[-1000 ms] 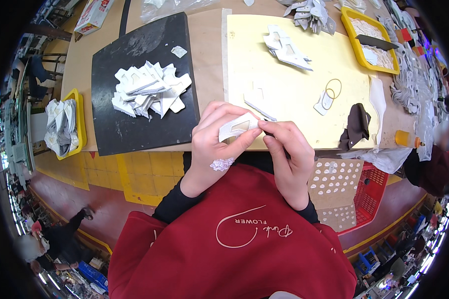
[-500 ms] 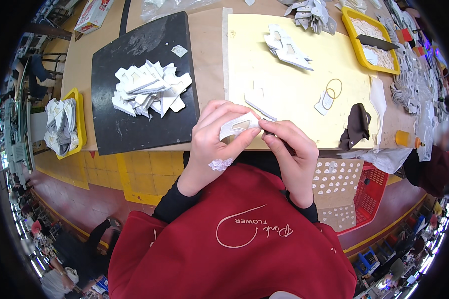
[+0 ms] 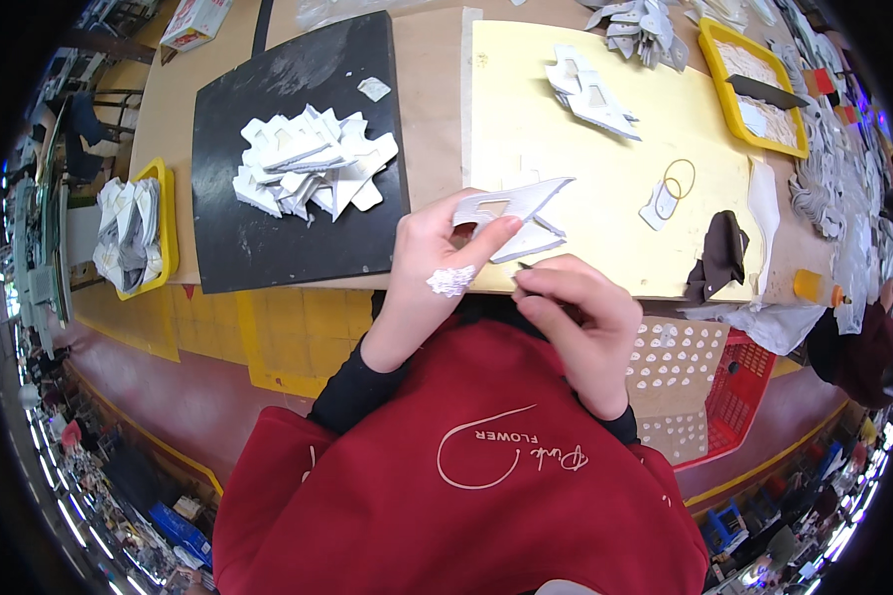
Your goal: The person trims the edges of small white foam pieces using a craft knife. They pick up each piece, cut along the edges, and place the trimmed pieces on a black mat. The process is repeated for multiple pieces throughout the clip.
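My left hand (image 3: 429, 243) pinches a white padded piece (image 3: 486, 207) with a window-like cut-out, seemingly a shoe-upper part, its thumb on top. A second grey-edged flap (image 3: 534, 241) shows just below it; whether it belongs to the same piece I cannot tell. A crumpled whitish patch sticks to the back of this hand. Close by on the right, my right hand (image 3: 590, 302) is closed around a thin dark tool (image 3: 523, 266), only its tip showing past the fingers. The tip is apart from the white piece.
Similar pieces are heaped on a black board (image 3: 298, 263) to the left, with others on a yellow sheet (image 3: 605, 178). Around them are yellow trays (image 3: 168, 223), a looped band (image 3: 679, 178), a dark brown cloth (image 3: 721, 256), an orange-capped bottle (image 3: 814, 288) and a red crate (image 3: 749, 382).
The white piece has turned and swung outward, away from my body, in my left hand. My right hand has drawn back from it, still gripping the dark tool, whose tip now shows.
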Motion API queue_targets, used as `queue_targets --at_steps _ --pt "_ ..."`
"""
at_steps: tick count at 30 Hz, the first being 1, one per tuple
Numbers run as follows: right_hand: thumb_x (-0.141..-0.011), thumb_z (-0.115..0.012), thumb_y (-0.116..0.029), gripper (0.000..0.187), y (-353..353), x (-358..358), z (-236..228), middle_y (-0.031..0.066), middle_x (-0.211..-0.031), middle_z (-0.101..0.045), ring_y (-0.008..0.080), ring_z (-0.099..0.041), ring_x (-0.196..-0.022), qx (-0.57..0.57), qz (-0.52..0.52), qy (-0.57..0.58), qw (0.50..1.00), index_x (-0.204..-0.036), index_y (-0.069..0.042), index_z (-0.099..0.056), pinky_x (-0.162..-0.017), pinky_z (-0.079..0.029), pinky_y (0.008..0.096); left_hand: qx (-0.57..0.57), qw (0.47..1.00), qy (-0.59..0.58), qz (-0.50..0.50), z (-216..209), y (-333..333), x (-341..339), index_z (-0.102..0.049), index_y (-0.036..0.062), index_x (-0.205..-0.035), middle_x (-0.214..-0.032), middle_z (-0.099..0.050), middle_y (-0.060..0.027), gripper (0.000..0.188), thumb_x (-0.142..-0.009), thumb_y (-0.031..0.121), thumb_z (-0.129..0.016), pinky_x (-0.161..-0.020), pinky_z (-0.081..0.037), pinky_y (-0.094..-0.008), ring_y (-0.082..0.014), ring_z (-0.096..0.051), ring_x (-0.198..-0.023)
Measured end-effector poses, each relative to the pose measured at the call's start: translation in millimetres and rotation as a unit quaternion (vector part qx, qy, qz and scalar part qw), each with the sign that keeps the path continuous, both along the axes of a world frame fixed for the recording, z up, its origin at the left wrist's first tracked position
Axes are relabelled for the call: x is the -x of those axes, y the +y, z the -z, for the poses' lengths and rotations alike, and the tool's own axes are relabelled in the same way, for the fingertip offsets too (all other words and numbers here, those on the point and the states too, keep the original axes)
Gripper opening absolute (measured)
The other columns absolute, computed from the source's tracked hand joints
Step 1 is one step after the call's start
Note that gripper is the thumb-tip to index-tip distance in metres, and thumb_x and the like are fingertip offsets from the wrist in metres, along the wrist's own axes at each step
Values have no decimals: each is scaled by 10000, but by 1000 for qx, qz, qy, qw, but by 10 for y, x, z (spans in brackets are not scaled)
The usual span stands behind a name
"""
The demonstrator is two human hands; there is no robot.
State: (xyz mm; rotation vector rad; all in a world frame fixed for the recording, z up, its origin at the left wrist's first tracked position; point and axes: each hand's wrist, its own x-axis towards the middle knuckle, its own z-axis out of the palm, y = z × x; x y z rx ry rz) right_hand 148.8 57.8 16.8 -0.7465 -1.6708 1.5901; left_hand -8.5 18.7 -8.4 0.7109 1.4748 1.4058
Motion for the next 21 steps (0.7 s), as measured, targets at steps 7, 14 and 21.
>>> queue_targets --at_steps 7,14,21 --pt "-793 -665 42 329 -21 58 -14 47 -846 -620 149 -584 -630 -211 -85 -184 956 -1106 -60 -682 -548 -458 265 25 995 90 -22 -18 19 53 -647 -70 -1038 -848 -684 -94 254 -862 106 -694 -666 -508 -245 -86 -617 -739" --pt "-761 -715 6 479 101 -71 -143 20 -816 -564 91 -455 -619 -25 95 -143 985 -1225 -46 -611 -560 -375 222 -32 995 51 80 44 -43 171 -595 -62 -952 -901 -602 -98 200 -832 84 -663 -722 -460 -263 -117 -573 -826" --pt "-812 -714 10 148 144 -88 21 -26 -758 -551 11 -433 -645 145 66 -46 986 -932 29 -628 -561 -344 167 -90 982 42 163 -152 -19 36 -615 -30 -882 -837 -586 -60 140 -828 77 -689 -764 -440 -273 -154 -563 -793"
